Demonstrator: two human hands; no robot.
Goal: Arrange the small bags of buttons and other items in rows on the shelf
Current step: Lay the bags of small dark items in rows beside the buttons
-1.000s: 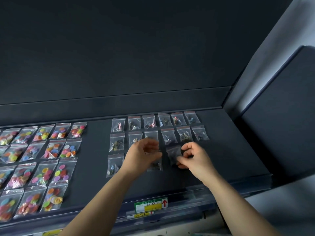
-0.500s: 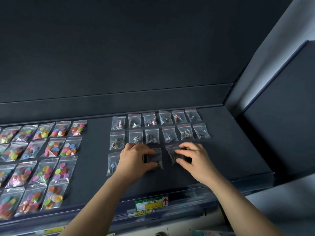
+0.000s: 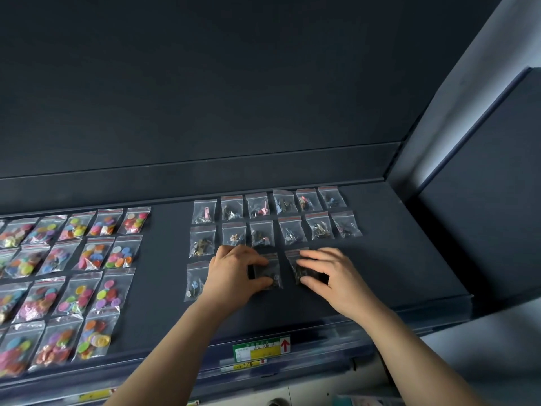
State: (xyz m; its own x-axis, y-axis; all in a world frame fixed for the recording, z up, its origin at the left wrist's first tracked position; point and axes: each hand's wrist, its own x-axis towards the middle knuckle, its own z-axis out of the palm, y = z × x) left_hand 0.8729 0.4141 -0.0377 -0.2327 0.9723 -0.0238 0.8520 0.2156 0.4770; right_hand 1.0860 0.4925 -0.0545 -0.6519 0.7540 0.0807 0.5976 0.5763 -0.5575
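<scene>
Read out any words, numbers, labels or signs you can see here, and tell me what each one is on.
Red up arrow: on the green label on the shelf rail; the only clear sign.
Green label's print and handwriting: too blurred to read.
White and yellow tag under it: too blurred to read.
Yellow tag at lower left: too blurred to read.
Small bags: no print visible.

A green-and-white label (image 3: 261, 348) on the front rail (image 3: 380, 332) of the shelf (image 3: 395, 259) carries a red upward arrow (image 3: 285, 344). Its characters are too blurred to read, as are those on the yellow strip (image 3: 248, 365) below.
</scene>
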